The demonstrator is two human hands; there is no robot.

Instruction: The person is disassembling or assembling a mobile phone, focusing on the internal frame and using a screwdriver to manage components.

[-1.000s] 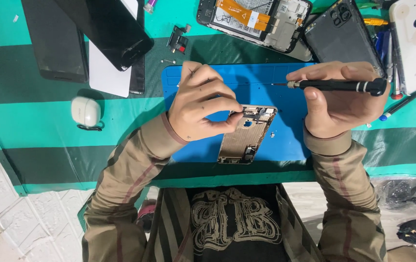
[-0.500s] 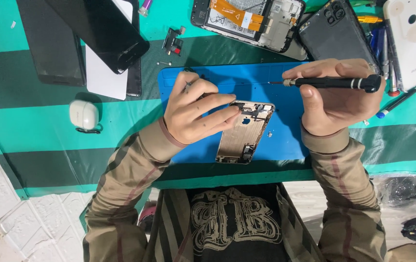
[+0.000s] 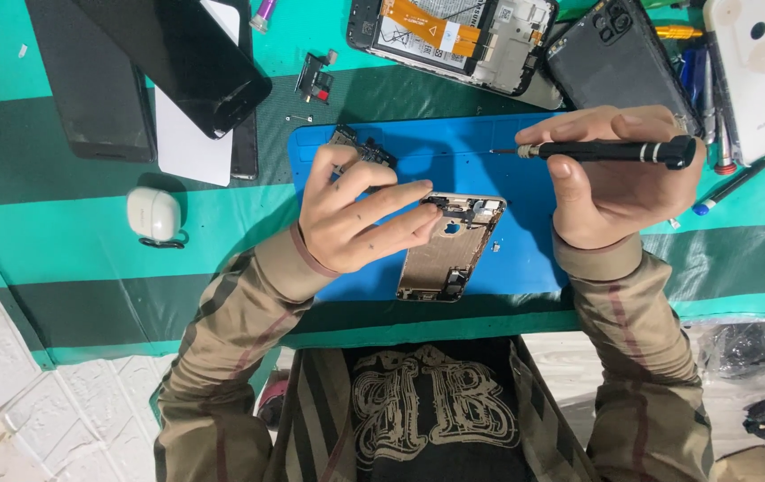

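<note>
Both hands are seen from above, working over a blue mat (image 3: 489, 147) laid on a table covered in green and dark striped cloth (image 3: 52, 236). On the left hand (image 3: 351, 219), the fingers are stretched out to the right and their tips are pressed onto the upper end of a gold-coloured phone frame (image 3: 449, 250), which is lying open and slightly tilted on the mat, near its front edge. A small dark component (image 3: 360, 152) is pinched between the thumb and forefinger of the same hand. In the right hand (image 3: 614, 183), the fingers are closed around a black precision screwdriver (image 3: 610, 150), which is held level above the mat with its thin tip pointed to the left, well apart from the frame.

Further back on the table, an opened phone with its battery showing (image 3: 454, 31) is seen beside a dark phone back cover (image 3: 619, 54). At the far right, a white phone back (image 3: 761, 67) is laid. To the left, black screen panels (image 3: 177, 54) are stacked over a white sheet, and a small white earbud case (image 3: 154, 214) is placed nearer the front edge. Striped tan sleeves are worn on both arms.
</note>
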